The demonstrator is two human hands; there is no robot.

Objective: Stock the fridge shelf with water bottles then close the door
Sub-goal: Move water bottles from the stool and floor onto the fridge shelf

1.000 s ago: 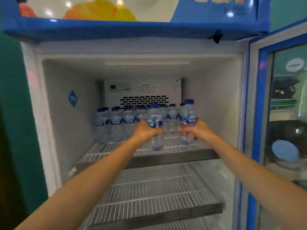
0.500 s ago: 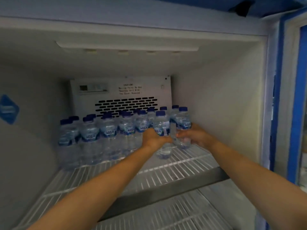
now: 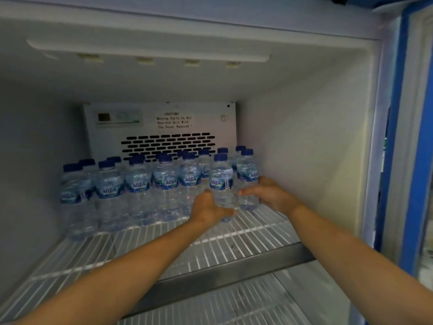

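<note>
Stocking step in hand inside the fridge (image 3: 304, 137), with the door (image 3: 419, 160) open at 3 o'clock and rows of bottles (image 3: 138, 184) lining the shelf (image 3: 234, 249) from 9 to 12 o'clock. Gripping the left bottle (image 3: 221, 181) in the left hand (image 3: 208, 208) and the right bottle (image 3: 247, 174) in the right hand (image 3: 269, 195), both at 1 o'clock, on or just above the wire, hard to tell which. Next, probably: seat both upright beside the rows, then let go.

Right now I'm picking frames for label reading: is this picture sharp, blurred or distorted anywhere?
Head view: the label on the clear blue-capped water bottle in the left hand reads sharply; the white wire fridge shelf and forearms smear toward the bottom; the blue door frame bows from the wide lens; dim light.
</note>
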